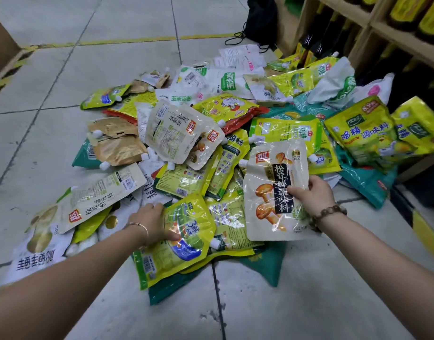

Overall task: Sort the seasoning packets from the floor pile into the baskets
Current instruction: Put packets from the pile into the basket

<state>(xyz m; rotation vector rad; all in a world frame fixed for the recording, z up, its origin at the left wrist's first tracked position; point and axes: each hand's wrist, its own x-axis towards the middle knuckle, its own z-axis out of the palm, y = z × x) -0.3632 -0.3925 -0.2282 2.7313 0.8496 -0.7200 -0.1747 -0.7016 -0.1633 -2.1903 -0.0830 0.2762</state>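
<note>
A big pile of seasoning packets (211, 133) covers the tiled floor: yellow-green pouches, cream ones, brown ones, white bags. My right hand (309, 192) grips the right edge of a cream mushroom-print spout pouch (267, 192), lifted upright above the pile. My left hand (154, 222) holds the left edge of a yellow-green spout pouch (176, 239) at the pile's near side, thumb on its front. No basket is in view.
Wooden shelving (382, 25) with bottles and yellow packs stands at the right, close to the pile. A black drawstring bag (260, 18) lies at the shelf's far end. A cardboard box (0, 40) sits far left. Bare floor tiles (88, 57) stretch left and near me.
</note>
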